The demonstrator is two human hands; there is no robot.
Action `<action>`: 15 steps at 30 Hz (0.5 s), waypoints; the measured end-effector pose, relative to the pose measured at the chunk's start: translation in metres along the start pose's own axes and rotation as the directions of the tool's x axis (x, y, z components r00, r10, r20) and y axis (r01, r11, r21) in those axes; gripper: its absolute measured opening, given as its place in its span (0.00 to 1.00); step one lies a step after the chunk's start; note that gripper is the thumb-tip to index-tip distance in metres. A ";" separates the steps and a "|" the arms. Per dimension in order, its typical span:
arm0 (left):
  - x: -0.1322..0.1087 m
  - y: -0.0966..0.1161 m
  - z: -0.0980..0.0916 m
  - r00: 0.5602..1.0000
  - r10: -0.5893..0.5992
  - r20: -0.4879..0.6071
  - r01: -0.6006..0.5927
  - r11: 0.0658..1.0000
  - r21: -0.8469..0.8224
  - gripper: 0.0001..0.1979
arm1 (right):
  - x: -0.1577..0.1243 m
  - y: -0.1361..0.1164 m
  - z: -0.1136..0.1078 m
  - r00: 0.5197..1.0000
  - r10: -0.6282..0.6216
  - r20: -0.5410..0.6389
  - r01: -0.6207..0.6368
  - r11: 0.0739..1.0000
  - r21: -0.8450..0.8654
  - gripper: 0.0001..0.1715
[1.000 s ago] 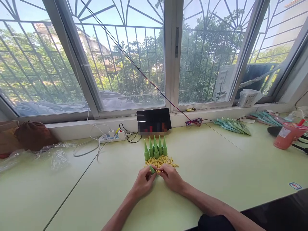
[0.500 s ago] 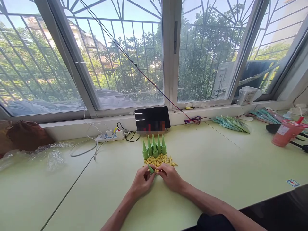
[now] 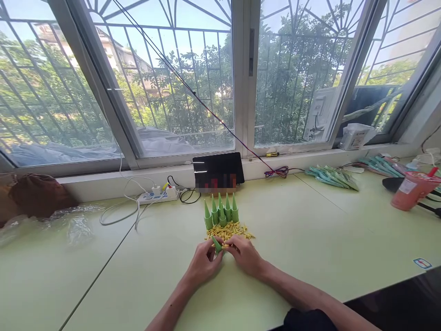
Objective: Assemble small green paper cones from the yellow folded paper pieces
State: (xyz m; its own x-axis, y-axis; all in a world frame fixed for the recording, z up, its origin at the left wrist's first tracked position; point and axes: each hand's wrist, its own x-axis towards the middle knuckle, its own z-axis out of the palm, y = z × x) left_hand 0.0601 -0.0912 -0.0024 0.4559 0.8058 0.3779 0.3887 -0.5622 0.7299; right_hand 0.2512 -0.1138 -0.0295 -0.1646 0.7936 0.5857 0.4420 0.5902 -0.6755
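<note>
My left hand (image 3: 202, 263) and my right hand (image 3: 246, 254) meet at the near edge of a heap of small yellow pieces (image 3: 231, 231) on the pale green table (image 3: 310, 239). The left fingers pinch a small green cone (image 3: 217, 244), tilted with its tip pointing up and left. The right fingertips are closed at the cone's base among the yellow pieces; what they hold is too small to name. Just beyond the heap, several green cones (image 3: 222, 212) stand upright in a tight group.
A dark tablet (image 3: 218, 172) leans on the window sill behind the cones, with a power strip and white cables (image 3: 151, 197) to its left. Teal paper bundles (image 3: 331, 177) and a pink drink cup (image 3: 409, 191) lie to the right. A brown bag (image 3: 37, 195) sits far left.
Both hands stay together at the heap with the green cone; only small finger shifts show. The view has moved slightly.
</note>
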 end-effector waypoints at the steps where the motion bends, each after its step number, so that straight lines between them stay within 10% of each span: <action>1: 0.000 0.000 0.000 1.000 0.002 -0.001 -0.002 1.000 -0.001 0.09 | 0.000 0.000 0.000 1.000 -0.004 -0.002 0.004 1.000 0.009 0.04; 15: -0.001 -0.001 0.002 0.998 0.016 -0.060 -0.017 0.999 -0.028 0.07 | 0.000 -0.002 -0.003 0.998 -0.053 0.021 0.052 0.998 0.046 0.08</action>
State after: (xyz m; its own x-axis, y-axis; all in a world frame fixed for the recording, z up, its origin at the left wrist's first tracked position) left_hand 0.0606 -0.0916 -0.0044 0.4128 0.8066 0.4231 0.3583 -0.5708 0.7387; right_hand 0.2533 -0.1156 -0.0265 -0.2064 0.7642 0.6110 0.3918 0.6368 -0.6641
